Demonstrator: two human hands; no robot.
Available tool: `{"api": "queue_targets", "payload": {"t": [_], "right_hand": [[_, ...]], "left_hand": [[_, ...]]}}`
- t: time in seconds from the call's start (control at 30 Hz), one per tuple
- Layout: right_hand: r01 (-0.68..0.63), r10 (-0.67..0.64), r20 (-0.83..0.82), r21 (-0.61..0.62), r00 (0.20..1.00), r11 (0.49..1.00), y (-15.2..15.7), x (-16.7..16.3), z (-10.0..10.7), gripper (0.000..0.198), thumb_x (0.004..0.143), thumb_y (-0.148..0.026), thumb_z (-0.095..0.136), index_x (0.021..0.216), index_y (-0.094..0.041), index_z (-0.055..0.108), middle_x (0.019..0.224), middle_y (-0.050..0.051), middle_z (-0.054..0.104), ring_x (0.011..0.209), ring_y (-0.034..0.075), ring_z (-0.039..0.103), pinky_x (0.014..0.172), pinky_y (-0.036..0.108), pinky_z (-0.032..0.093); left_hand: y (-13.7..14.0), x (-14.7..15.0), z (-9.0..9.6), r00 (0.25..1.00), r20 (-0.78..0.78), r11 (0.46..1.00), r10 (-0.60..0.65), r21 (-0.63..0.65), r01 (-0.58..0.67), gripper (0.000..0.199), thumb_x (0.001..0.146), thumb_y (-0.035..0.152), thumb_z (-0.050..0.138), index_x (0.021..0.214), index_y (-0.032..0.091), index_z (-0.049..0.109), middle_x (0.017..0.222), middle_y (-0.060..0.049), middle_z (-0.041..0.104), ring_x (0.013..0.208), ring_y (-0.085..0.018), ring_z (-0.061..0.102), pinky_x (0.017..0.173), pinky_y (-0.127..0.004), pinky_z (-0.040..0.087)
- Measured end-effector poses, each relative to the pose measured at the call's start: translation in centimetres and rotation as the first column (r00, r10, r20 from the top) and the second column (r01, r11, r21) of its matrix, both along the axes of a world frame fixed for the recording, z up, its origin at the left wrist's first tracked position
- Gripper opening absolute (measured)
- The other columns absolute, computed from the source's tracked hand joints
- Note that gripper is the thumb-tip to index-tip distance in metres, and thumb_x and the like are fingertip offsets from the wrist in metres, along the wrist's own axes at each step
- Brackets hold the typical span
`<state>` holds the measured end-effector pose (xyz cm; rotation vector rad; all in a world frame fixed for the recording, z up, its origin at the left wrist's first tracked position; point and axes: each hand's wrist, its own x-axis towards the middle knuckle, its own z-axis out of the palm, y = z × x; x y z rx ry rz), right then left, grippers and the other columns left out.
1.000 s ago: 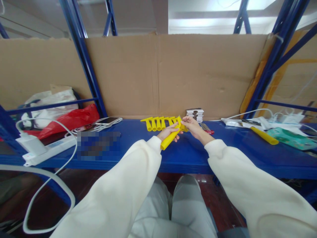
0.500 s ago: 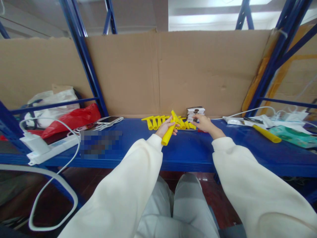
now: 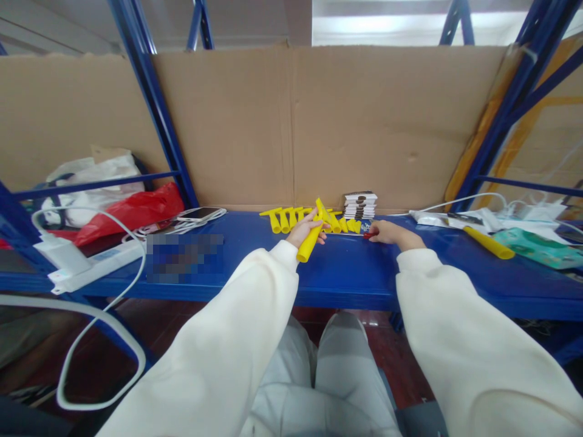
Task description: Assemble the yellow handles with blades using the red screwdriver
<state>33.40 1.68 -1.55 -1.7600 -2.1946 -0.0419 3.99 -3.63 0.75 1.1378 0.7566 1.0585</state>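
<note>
My left hand (image 3: 304,230) is closed round a yellow T-shaped tool handle (image 3: 310,243), with its wide round end pointing down toward me. My right hand (image 3: 387,233) is low at the table, its fingers closed on a small red object (image 3: 368,235) that is mostly covered. A thin pale strip runs left from the red object; I cannot tell whether they are joined. Beyond my left hand, several similar yellow T-shaped pieces (image 3: 276,221) lie in a row. Smaller yellow pieces (image 3: 350,226) lie left of my right hand. Behind stands a stack of black-and-white boxes (image 3: 359,205).
A cardboard sheet (image 3: 364,121) closes the back of the blue table (image 3: 346,267). At left are a phone (image 3: 200,213), a power strip (image 3: 100,267) with a looping white cable, and a red bag (image 3: 136,212). Another yellow piece (image 3: 489,243) and a green packet (image 3: 537,247) lie right.
My right hand has moved down and right, from beside the box stack to the red object, and its fingers have closed there. My left hand still grips the yellow tool handle.
</note>
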Motion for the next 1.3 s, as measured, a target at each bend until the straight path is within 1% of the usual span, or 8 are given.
{"api": "queue_targets", "payload": {"t": [0.1, 0.2, 0.3, 0.47, 0.67, 0.8, 1.0, 1.3], "right_hand": [[-0.023, 0.024, 0.015, -0.092, 1.000, 0.996, -0.4, -0.2, 0.3, 0.015, 0.072, -0.033, 0.077, 0.078, -0.022, 0.069, 0.072, 0.002, 0.070, 0.067, 0.017, 0.064, 0.065, 0.026, 0.048], [-0.047, 0.047, -0.006, -0.118, 0.999, 0.992, -0.9, -0.4, 0.6, 0.008, 0.073, -0.023, 0.073, 0.074, -0.021, 0.065, 0.069, 0.001, 0.068, 0.064, 0.017, 0.062, 0.063, 0.027, 0.048], [-0.066, 0.063, -0.039, -0.101, 0.997, 0.993, -1.2, -0.4, 0.6, 0.009, 0.072, -0.021, 0.072, 0.075, -0.021, 0.063, 0.070, 0.001, 0.067, 0.064, 0.017, 0.060, 0.063, 0.027, 0.048], [-0.119, 0.105, -0.157, -0.086, 0.982, 0.989, -1.1, -0.4, 0.4, 0.012, 0.071, -0.024, 0.073, 0.079, -0.021, 0.065, 0.073, 0.002, 0.070, 0.070, 0.018, 0.063, 0.065, 0.027, 0.051], [-0.190, 0.180, -0.323, -0.001, 0.929, 0.982, -1.0, -0.3, 0.9, 0.013, 0.072, -0.023, 0.070, 0.085, -0.020, 0.069, 0.087, 0.005, 0.077, 0.083, 0.021, 0.070, 0.079, 0.031, 0.056], [-0.111, 0.144, -0.306, 0.124, 0.941, 0.986, -1.2, -0.1, 1.3, 0.016, 0.073, -0.023, 0.069, 0.089, -0.021, 0.073, 0.087, 0.005, 0.078, 0.084, 0.023, 0.071, 0.079, 0.034, 0.057], [0.104, -0.055, -0.187, 0.261, 0.981, 0.960, -1.9, 0.0, 1.8, 0.022, 0.074, -0.023, 0.067, 0.095, -0.026, 0.076, 0.089, 0.004, 0.078, 0.092, 0.028, 0.071, 0.088, 0.044, 0.052], [0.183, -0.118, -0.221, 0.302, 0.968, 0.936, -2.5, -0.1, 2.3, 0.025, 0.076, -0.026, 0.065, 0.098, -0.024, 0.076, 0.099, 0.008, 0.078, 0.099, 0.031, 0.069, 0.096, 0.049, 0.047]], "left_hand": [[0.1, -0.1, -0.1, 1.000, 0.006, 1.000, 0.010, -0.003, -0.010, 0.082, 0.093, 0.006, 0.047, 0.165, 0.025, 0.012, 0.095, -0.008, 0.077, 0.044, -0.009, 0.057, 0.043, -0.019, 0.049], [0.2, -0.1, -0.2, 0.999, 0.030, 1.000, 0.031, -0.008, -0.030, 0.078, 0.094, 0.008, 0.050, 0.164, 0.025, 0.020, 0.095, -0.008, 0.076, 0.043, -0.008, 0.057, 0.042, -0.019, 0.048], [0.0, -0.1, 0.0, 0.998, 0.041, 0.999, 0.051, -0.013, -0.051, 0.076, 0.094, 0.009, 0.050, 0.164, 0.026, 0.023, 0.096, -0.008, 0.076, 0.042, -0.007, 0.057, 0.040, -0.018, 0.047], [-0.6, 0.0, 0.4, 0.996, 0.007, 0.996, 0.090, -0.015, -0.089, 0.077, 0.095, 0.006, 0.044, 0.164, 0.024, 0.018, 0.092, -0.006, 0.076, 0.041, -0.007, 0.056, 0.039, -0.017, 0.047], [-0.4, 0.0, 0.1, 0.992, 0.081, 0.995, 0.099, -0.006, -0.099, 0.076, 0.096, 0.008, 0.050, 0.164, 0.027, 0.022, 0.084, -0.003, 0.074, 0.041, -0.006, 0.056, 0.039, -0.015, 0.046], [-0.2, -0.1, 0.0, 0.987, 0.108, 0.993, 0.120, 0.007, -0.121, 0.076, 0.096, 0.009, 0.050, 0.164, 0.028, 0.022, 0.082, -0.002, 0.073, 0.042, -0.006, 0.056, 0.040, -0.015, 0.047], [-0.4, -0.1, 0.2, 0.983, 0.105, 0.988, 0.152, -0.003, -0.153, 0.078, 0.095, 0.010, 0.051, 0.164, 0.027, 0.020, 0.093, -0.006, 0.076, 0.042, -0.006, 0.055, 0.042, -0.016, 0.048], [-0.3, -0.2, 0.4, 0.983, 0.068, 0.985, 0.168, -0.042, -0.165, 0.076, 0.095, 0.006, 0.046, 0.164, 0.027, 0.023, 0.100, -0.009, 0.075, 0.043, -0.007, 0.055, 0.043, -0.019, 0.047]]}}
